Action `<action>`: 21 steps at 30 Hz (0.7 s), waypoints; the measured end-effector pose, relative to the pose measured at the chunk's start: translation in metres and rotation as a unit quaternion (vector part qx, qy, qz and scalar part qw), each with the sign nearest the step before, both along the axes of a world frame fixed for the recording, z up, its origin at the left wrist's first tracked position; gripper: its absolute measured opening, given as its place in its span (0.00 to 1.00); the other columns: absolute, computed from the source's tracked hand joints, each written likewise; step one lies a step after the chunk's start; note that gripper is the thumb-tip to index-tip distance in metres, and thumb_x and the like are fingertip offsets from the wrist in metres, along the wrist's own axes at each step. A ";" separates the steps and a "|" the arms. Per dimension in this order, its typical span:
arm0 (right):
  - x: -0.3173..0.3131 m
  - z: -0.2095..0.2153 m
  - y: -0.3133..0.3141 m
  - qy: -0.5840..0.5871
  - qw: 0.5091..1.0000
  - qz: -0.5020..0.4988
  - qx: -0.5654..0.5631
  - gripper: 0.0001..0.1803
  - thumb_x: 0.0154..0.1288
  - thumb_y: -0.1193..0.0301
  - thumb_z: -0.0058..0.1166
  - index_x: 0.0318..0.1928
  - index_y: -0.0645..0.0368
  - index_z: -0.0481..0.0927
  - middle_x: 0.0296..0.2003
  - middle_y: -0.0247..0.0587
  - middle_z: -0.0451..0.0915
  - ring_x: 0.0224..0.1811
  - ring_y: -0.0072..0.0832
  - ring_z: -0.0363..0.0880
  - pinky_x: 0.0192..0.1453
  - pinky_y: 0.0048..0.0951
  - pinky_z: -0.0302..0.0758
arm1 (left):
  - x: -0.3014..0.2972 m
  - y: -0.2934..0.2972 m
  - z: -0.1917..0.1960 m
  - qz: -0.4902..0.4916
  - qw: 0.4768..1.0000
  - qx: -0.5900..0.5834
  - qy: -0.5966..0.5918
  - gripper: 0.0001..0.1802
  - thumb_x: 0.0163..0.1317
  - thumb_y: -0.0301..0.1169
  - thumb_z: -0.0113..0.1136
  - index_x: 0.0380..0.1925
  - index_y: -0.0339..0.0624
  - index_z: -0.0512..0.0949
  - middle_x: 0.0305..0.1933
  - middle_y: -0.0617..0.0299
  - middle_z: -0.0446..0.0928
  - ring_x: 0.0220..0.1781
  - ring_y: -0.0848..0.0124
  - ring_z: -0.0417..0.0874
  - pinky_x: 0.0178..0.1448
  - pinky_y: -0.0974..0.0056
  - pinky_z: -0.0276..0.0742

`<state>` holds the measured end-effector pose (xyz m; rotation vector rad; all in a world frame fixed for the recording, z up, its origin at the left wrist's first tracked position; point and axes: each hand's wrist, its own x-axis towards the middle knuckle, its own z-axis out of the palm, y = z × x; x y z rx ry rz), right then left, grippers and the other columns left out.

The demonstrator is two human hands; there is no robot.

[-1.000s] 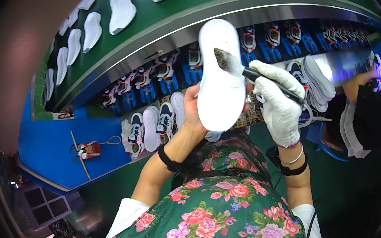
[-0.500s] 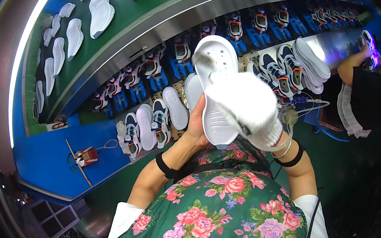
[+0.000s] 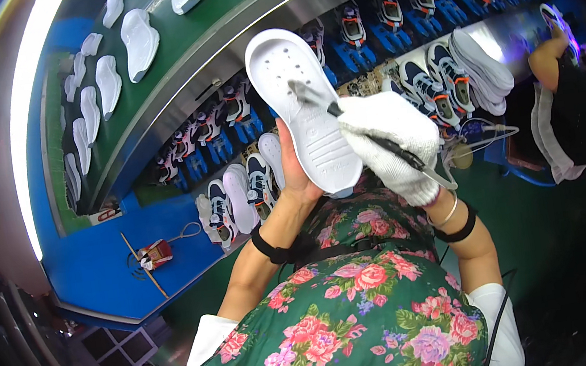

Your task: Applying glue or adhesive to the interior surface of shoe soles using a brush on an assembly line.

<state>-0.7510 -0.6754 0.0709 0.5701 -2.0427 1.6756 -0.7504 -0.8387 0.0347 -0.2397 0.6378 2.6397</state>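
A white shoe sole [image 3: 318, 133] is tilted up in front of me, its inner face with small holes and ridges toward me. My bare left hand [image 3: 297, 169] grips it from behind along its left edge; most of the fingers are hidden by the sole. In a white knitted glove, my right hand [image 3: 392, 143] is closed round the dark handle of a brush [image 3: 310, 96]. The brush's bristles lie over the inside of the sole, near its holes.
Behind the sole, sneakers [image 3: 435, 85] and stacked white soles [image 3: 480, 68] stand along a shelf. Shoe uppers on blue holders [image 3: 390, 17] line a trough. White soles [image 3: 141, 44] lie on a green belt. A blue table [image 3: 99, 272] is at left; a person [image 3: 577, 111] works at right.
My right hand has drawn back right and slightly down, bringing the brush into sight. The sole has shifted left and tilted that way. The surroundings have shifted as my view turned.
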 end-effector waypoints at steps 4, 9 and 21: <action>0.015 0.001 -0.005 0.065 0.991 0.085 0.079 0.14 0.53 0.77 0.67 0.42 0.58 0.87 0.41 0.43 0.87 0.41 0.38 0.86 0.45 0.35 0.81 | -0.009 -0.007 -0.009 -0.045 0.993 0.102 0.037 0.49 0.63 0.69 0.46 0.73 0.45 0.55 0.72 0.52 0.64 0.67 0.46 0.71 0.67 0.35 0.70; 0.009 -0.011 0.009 0.008 0.996 0.087 0.025 0.14 0.54 0.76 0.67 0.43 0.59 0.87 0.40 0.43 0.87 0.42 0.36 0.86 0.45 0.33 0.81 | -0.015 -0.002 -0.003 -0.010 0.993 0.118 0.017 0.49 0.63 0.71 0.43 0.73 0.49 0.56 0.72 0.54 0.64 0.63 0.42 0.75 0.64 0.37 0.74; 0.023 -0.012 0.004 0.059 0.986 0.121 0.097 0.13 0.54 0.77 0.67 0.42 0.57 0.87 0.39 0.43 0.86 0.40 0.34 0.86 0.42 0.32 0.81 | -0.036 -0.025 -0.012 -0.122 0.981 0.145 0.048 0.51 0.63 0.73 0.38 0.75 0.50 0.52 0.75 0.49 0.59 0.62 0.41 0.74 0.57 0.36 0.79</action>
